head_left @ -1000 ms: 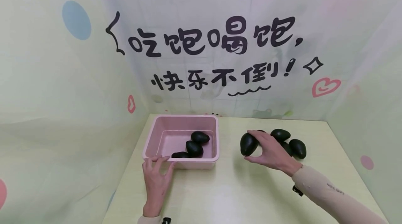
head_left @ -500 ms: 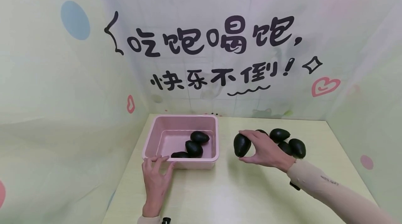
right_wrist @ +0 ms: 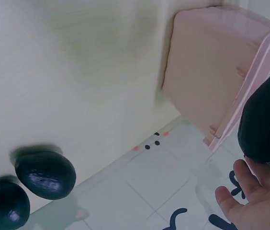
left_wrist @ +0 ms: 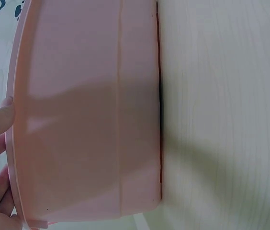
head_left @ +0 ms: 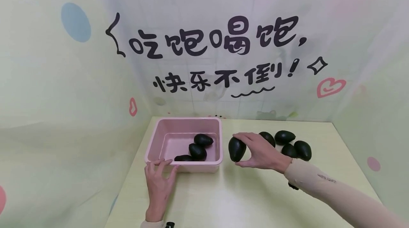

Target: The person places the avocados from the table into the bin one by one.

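Observation:
My right hand (head_left: 263,151) holds a dark green avocado (head_left: 236,149) between thumb and fingers, above the table just right of a pink plastic bin (head_left: 220,139). The right wrist view shows the same avocado (right_wrist: 264,120) at the right edge, its far side cut off. With my left hand (head_left: 158,182) I grip the bin's front rim; in the left wrist view, thumb and fingers meet that rim (left_wrist: 13,153). Inside the bin lie three avocados (head_left: 197,151), the nearest partly hidden by the front wall.
Several more avocados (head_left: 284,137) lie grouped on the pale wooden table (head_left: 223,199), behind and right of my right hand. A printed curtain with black lettering (head_left: 204,43) stands behind the table and encloses its sides.
My right hand has carried the avocado leftward, away from the group and closer to the bin. The left hand and the bin have stayed in place.

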Available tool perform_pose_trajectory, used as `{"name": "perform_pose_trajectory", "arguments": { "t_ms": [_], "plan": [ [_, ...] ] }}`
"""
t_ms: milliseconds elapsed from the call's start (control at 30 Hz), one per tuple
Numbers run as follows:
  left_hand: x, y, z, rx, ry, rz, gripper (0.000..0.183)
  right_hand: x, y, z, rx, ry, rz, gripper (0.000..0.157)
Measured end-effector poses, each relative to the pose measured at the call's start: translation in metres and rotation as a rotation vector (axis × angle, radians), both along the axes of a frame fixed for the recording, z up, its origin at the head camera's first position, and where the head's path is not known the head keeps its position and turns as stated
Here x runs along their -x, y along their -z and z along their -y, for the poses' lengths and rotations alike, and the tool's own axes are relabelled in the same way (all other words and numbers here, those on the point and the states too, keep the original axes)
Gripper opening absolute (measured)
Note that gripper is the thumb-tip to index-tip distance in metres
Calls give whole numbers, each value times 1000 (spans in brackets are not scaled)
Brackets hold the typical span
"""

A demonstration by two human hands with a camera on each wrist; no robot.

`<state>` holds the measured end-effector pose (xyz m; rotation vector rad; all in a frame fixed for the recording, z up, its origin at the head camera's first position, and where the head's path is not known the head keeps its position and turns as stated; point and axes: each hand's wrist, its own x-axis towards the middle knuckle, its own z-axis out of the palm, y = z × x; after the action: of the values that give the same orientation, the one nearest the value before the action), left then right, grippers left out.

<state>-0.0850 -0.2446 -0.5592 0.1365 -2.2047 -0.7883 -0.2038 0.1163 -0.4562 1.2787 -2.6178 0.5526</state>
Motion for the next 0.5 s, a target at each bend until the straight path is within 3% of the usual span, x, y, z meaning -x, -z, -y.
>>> {"name": "perform_pose_trajectory", "arguments": {
  "t_ms": [500],
  "plan": [
    [1,0,1,17,11,-33,32,5,-17,24,-30,-46,17,92]
  ]
}}
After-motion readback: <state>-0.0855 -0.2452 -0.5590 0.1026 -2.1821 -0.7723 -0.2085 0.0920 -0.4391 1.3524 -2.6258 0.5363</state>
